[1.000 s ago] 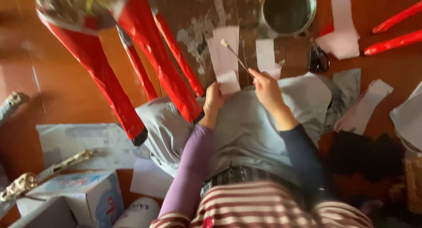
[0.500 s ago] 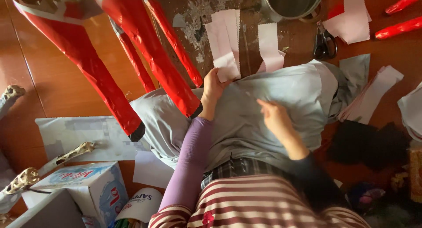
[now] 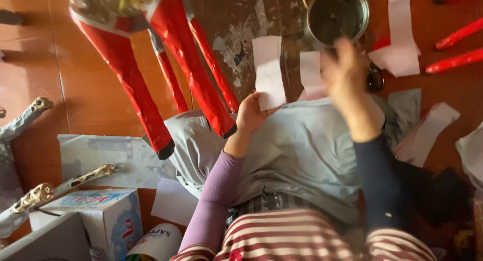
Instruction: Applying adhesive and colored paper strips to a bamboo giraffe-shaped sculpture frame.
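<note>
Closest to the camera, a grey cloth (image 3: 302, 155) covers the lap as a work surface. At its far edge the left hand (image 3: 254, 112) pinches a white paper strip (image 3: 269, 72), keeping it ready. Raised and blurred, the right hand (image 3: 347, 72) hangs loosely open toward the metal pot (image 3: 336, 15). Beyond lies a paste-smeared wooden floor (image 3: 75, 80), with a red papered figure's legs (image 3: 176, 64) standing left.

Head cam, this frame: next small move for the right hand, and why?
Probably carry the right hand on to the metal pot. It is blurred and raised just below the pot's rim, with nothing visibly in it, while the left hand pins a white paper strip on the grey cloth, apparently awaiting whatever the pot holds.
</note>
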